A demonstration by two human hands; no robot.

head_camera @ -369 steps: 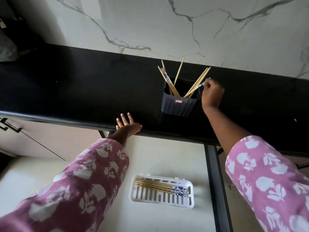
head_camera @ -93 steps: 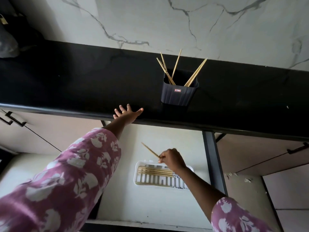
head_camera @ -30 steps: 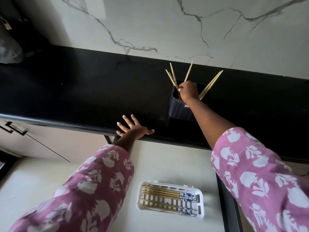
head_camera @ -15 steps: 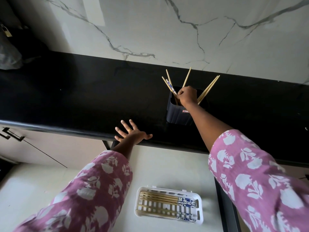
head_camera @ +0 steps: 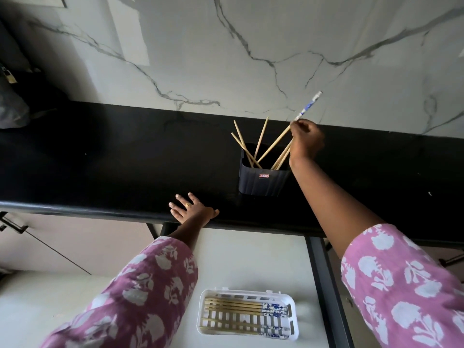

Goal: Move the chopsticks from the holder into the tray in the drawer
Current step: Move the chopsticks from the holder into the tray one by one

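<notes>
One chopstick (head_camera: 276, 142), blue-patterned at its top end, is pinched between the thumb and curled fingers of the right hand (head_camera: 306, 140). Half a second ago that hand was down at the mouth of the holder (head_camera: 263, 178); now it is raised and the stick is drawn mostly out, tip still inside. Other chopsticks (head_camera: 261, 135) remain in the holder. The left hand (head_camera: 192, 209) lies flat, fingers spread, on the counter (head_camera: 100, 159). The tray (head_camera: 202, 312) in the drawer (head_camera: 251, 259) already holds several; carrying this one down is the likely next step.

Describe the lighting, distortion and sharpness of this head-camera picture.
Head view: the wide-angle lens slightly bows the black counter; a pale patch glares on the marble wall; the far-left corner lies in shadow; the lifted chopstick and white tray look sharp.
</notes>
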